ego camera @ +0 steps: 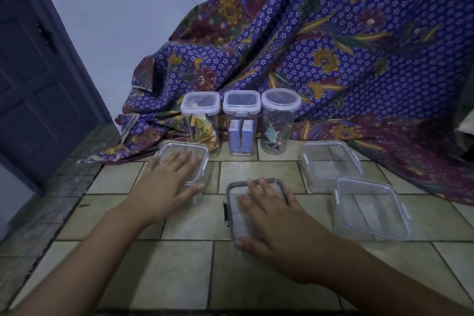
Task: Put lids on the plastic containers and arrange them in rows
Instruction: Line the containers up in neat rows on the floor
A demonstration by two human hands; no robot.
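Three tall lidded containers stand in a row at the back: a square one (200, 110), a square one (241, 108) and a round one (280, 108). My left hand (170, 179) lies flat with straight fingers on the white-rimmed lid of a clear container (197, 159) in front of them. My right hand (269, 213) presses flat on the grey-rimmed lid of a clear container (236, 218) nearer me. Two more clear lidded containers sit to the right, one (331, 161) behind the other (372, 210).
The floor (179, 277) is beige tile with dark grout. A purple patterned cloth (359, 59) drapes over something behind and to the right of the containers. A dark door (33, 84) stands at the left beside a pale wall.
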